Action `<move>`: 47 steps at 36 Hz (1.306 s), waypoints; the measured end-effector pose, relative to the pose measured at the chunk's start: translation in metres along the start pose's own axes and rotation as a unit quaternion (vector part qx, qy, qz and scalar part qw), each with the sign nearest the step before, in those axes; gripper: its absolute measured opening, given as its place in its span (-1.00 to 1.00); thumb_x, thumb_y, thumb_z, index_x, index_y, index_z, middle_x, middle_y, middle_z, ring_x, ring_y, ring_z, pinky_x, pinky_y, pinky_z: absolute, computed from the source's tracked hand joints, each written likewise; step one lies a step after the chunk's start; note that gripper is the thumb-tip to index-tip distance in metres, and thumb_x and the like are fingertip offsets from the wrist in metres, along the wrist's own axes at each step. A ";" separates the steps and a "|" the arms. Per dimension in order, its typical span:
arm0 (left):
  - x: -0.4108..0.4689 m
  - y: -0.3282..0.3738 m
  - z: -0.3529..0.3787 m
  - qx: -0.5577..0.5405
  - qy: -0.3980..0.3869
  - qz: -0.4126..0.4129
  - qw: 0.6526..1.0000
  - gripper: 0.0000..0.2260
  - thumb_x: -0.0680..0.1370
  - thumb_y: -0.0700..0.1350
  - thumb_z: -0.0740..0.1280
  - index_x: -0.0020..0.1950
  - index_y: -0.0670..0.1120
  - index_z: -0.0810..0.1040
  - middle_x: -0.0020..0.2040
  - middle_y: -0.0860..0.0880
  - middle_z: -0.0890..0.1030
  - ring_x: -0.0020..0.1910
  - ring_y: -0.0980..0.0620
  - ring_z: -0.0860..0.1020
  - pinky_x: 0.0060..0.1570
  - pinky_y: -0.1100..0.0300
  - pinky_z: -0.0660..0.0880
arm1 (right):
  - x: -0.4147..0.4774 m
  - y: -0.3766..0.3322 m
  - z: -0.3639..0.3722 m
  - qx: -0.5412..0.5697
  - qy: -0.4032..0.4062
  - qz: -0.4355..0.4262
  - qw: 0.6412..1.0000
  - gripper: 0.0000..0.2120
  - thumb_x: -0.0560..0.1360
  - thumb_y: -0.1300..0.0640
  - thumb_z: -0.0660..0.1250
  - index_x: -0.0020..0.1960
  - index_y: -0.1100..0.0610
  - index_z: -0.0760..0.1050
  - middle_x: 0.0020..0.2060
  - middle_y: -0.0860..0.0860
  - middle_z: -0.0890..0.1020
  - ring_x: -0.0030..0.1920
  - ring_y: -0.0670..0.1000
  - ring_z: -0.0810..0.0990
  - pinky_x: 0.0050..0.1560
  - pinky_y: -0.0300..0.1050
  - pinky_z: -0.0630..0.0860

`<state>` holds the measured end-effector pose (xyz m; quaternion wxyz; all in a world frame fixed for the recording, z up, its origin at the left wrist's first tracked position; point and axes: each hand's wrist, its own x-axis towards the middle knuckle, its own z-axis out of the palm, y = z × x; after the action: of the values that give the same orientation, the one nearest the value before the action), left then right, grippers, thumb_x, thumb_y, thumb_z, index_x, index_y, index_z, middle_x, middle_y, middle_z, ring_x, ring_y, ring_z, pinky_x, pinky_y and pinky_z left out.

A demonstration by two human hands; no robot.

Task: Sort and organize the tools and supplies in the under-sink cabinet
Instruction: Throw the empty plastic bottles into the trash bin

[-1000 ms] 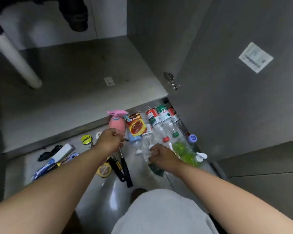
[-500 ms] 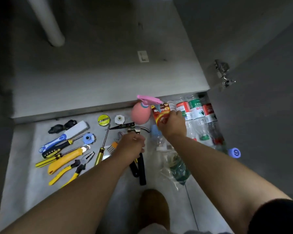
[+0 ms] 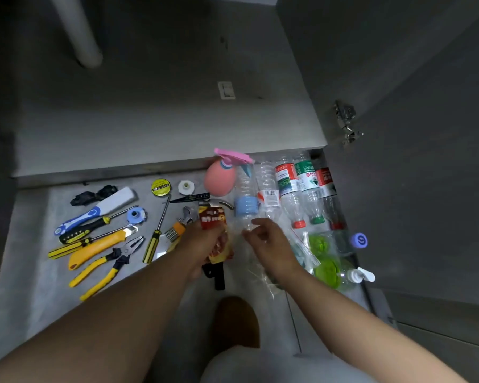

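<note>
Holding one red packet; perhaps five bottles.

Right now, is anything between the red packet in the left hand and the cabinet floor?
Yes: the pink spray bottle stands just beyond the red packet, before the cabinet floor; left of it looks open.

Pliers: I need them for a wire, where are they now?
Head view, left side: the pliers lie on the floor beside the yellow utility knife, left of the striped screwdriver.

Clear plastic bottles, matt floor
</note>
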<state>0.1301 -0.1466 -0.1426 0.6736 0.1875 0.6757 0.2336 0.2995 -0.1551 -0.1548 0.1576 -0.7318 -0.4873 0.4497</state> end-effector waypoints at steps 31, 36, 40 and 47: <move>-0.018 0.028 -0.015 0.029 -0.015 0.057 0.998 -0.79 0.56 -0.05 0.47 0.12 -0.14 0.68 0.03 -0.13 0.74 0.05 -0.14 0.70 0.20 -0.12 0.60 | 0.014 -0.025 -0.012 -0.063 0.085 0.040 0.994 -0.47 0.59 -0.16 0.29 0.31 0.23 0.28 0.17 0.28 0.59 0.08 0.33 0.64 0.11 0.19 0.56; -0.068 0.056 -0.005 0.115 -0.089 0.098 0.985 -0.76 0.60 -0.05 0.42 0.15 -0.18 0.66 0.04 -0.19 0.73 0.08 -0.22 0.69 0.21 -0.16 0.58 | -0.037 -0.025 -0.068 -0.067 0.146 0.034 0.986 -0.49 0.61 -0.21 0.22 0.31 0.21 0.36 0.16 0.26 0.61 0.17 0.29 0.58 -0.02 -0.02 0.41; -0.113 0.092 0.013 0.166 -0.123 0.145 0.968 -0.79 0.62 -0.05 0.38 0.20 -0.12 0.61 0.01 -0.13 0.75 0.00 -0.12 0.72 -0.09 0.01 0.66 | -0.095 -0.025 -0.117 -0.042 0.206 0.020 0.977 -0.50 0.58 -0.25 0.22 0.31 0.10 0.35 0.07 0.17 0.64 0.08 0.24 0.61 0.00 0.00 0.47; -0.212 0.128 0.085 0.288 -0.198 0.201 0.915 -0.83 0.64 -0.02 0.36 0.14 -0.08 0.58 -0.03 -0.12 0.75 -0.02 -0.14 0.73 0.04 -0.16 0.66 | -0.228 -0.016 -0.213 -0.015 0.364 -0.082 0.928 -0.67 0.46 -0.34 0.29 -0.03 -0.09 0.46 -0.32 -0.16 0.61 -0.25 -0.16 0.56 -0.31 -0.22 0.44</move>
<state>0.2123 -0.1569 0.1061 0.6493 0.5480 0.5143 0.1170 0.4357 -0.2983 0.0874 0.3493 -0.8050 -0.4616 0.1302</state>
